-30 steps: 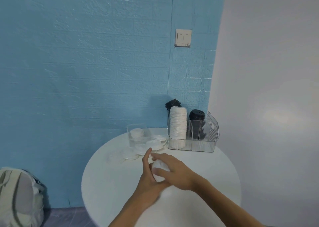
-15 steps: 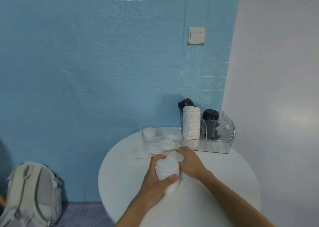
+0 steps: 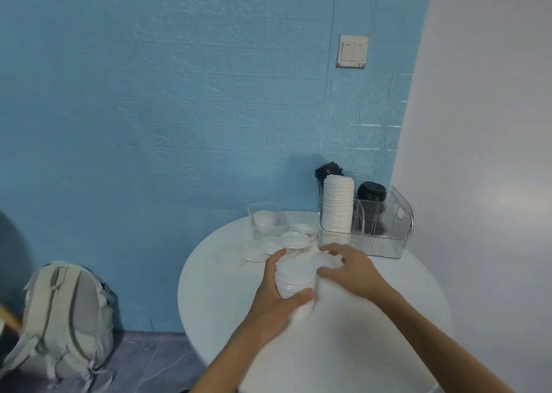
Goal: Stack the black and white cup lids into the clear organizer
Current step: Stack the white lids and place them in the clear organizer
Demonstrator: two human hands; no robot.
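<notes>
Head view. A round white surface (image 3: 343, 348) fills the lower centre and right of the frame, set against a blue textured wall (image 3: 149, 108).

Left hand (image 3: 276, 297): at centre, fingers and thumb curled round a short stack of white lids (image 3: 295, 277), thumb across its near side. The stack is tilted, its lower end resting on the surface.

Right hand (image 3: 349, 268): just right of that stack, palm down, fingers curled over a loose white lid (image 3: 327, 259). Whether it actually pinches the lid cannot be told; the fingertips blur into the white.

More loose white lids (image 3: 294, 238) lie scattered on the surface just above the hands, several overlapping. A small clear tub (image 3: 265, 217) stands behind them at the far edge with a few white lids inside.

The clear organizer (image 3: 385, 228) sits at the right rear of the surface, near the wall corner. Its left compartment holds a tall white lid stack (image 3: 338, 202) rising above the rim. Two stacks of black lids (image 3: 371, 195) stand in it as well, one behind the white stack and one to its right.

A light switch (image 3: 352, 51) is on the wall, upper right. A pale backpack (image 3: 70, 312) rests on the floor at lower left.
</notes>
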